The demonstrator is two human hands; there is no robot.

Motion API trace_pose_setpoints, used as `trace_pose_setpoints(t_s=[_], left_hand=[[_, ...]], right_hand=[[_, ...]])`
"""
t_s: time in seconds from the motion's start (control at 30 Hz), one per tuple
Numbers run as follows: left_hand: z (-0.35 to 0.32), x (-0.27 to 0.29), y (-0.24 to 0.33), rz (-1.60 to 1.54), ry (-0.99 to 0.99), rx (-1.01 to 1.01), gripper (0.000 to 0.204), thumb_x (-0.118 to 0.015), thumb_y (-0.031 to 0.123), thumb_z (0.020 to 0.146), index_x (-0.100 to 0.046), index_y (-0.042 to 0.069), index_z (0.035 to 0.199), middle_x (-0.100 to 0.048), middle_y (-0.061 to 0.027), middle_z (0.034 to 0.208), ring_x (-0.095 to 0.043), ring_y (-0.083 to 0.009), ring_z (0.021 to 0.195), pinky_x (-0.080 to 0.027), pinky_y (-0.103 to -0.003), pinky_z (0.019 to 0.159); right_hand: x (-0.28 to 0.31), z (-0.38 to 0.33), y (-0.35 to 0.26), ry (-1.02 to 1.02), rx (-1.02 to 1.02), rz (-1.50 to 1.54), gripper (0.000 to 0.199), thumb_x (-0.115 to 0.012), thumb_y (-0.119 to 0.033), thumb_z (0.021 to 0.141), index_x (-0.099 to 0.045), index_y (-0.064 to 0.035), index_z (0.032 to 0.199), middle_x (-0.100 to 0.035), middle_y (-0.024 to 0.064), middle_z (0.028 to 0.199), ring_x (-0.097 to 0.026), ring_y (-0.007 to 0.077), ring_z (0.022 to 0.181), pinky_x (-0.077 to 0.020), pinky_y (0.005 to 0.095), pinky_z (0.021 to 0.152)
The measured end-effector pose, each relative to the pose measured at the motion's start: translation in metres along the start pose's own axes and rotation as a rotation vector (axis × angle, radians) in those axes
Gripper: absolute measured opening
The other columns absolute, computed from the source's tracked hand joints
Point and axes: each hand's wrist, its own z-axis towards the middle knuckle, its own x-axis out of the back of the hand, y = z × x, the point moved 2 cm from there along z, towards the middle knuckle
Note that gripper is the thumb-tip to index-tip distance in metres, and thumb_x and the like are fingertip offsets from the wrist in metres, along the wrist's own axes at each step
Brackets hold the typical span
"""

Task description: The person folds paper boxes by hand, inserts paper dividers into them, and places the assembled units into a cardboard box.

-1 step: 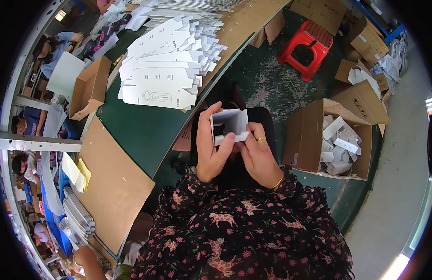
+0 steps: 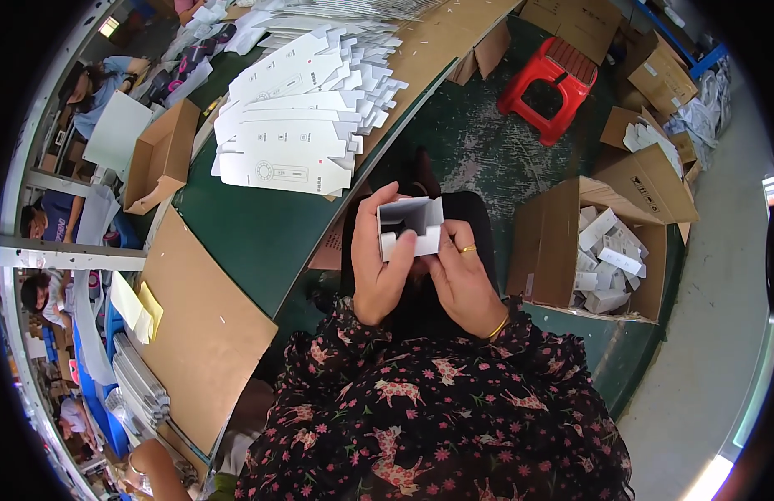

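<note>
Open white paperboard carton point(image 2: 422, 215), its near lip settled lower under the thumb of the left hand point(image 2: 374, 271).

The carton sits between both hands above the lap point(image 2: 469, 207), mouth upward; a moment ago its near edge was blurred and stood higher, and now the thumb reaches slightly further over it, which suggests the edge is being worked while the end remains unclosed. The left fingers grip its left side; the right hand point(image 2: 470, 288) pinches its lower right corner, some fingertips hidden. A dark patch inside could be contents or shadow. Beyond, printed flat carton blanks point(image 2: 282, 154) fan across the green table point(image 2: 241, 246); rightward, a corrugated box point(image 2: 541, 242) holds small white cartons point(image 2: 621, 257).
</note>
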Motion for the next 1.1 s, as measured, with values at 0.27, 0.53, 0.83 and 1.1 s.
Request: trace_pose_setpoints(t_s=[0.27,0.53,0.83,1.1], left_hand=[[0.006,0.000,-0.004,-0.208,0.141,0.155,0.049,-0.050,0.007,0.095,-0.054,-0.004,0.142,-0.066,-0.0141,0.126,-0.063,-0.0189,0.111,-0.049,-0.033,0.099],[-0.001,-0.010,0.002,0.096,-0.007,-0.077,0.048,-0.045,-0.001,0.090,-0.059,-0.004,0.136,-0.064,-0.0175,0.120,-0.063,-0.0265,0.110,-0.050,-0.037,0.097],[0.003,-0.018,0.020,0.157,-0.198,-0.197,0.075,-0.084,0.015,0.082,-0.048,0.003,0.146,-0.061,-0.0202,0.125,-0.060,-0.0363,0.114,-0.050,-0.044,0.097],[0.005,-0.014,0.015,0.411,-0.387,-0.322,0.109,-0.103,0.031,0.058,-0.045,0.004,0.146,-0.059,-0.0206,0.131,-0.062,-0.0363,0.115,-0.053,-0.044,0.095]], right_hand=[[0.014,0.009,0.007,-0.028,-0.333,0.695,0.042,-0.061,-0.001,0.101,-0.051,0.0052,0.142,-0.050,0.0107,0.125,-0.064,0.0198,0.099,-0.0577,0.0317,0.080],[0.023,0.012,0.016,-0.030,-0.439,0.782,0.012,-0.062,-0.002,0.099,-0.059,-0.0025,0.110,-0.055,0.0026,0.110,-0.064,0.0101,0.084,-0.0553,0.0253,0.066],[0.040,0.011,0.019,0.160,-0.368,0.630,0.011,-0.060,0.004,0.095,-0.058,-0.0020,0.104,-0.063,0.0037,0.093,-0.058,0.0060,0.063,-0.0464,0.0215,0.052],[0.045,0.017,0.008,0.138,-0.410,0.787,0.008,-0.060,0.004,0.094,-0.060,-0.0022,0.100,-0.063,0.0031,0.081,-0.051,0.0030,0.055,-0.0382,0.0200,0.047]])
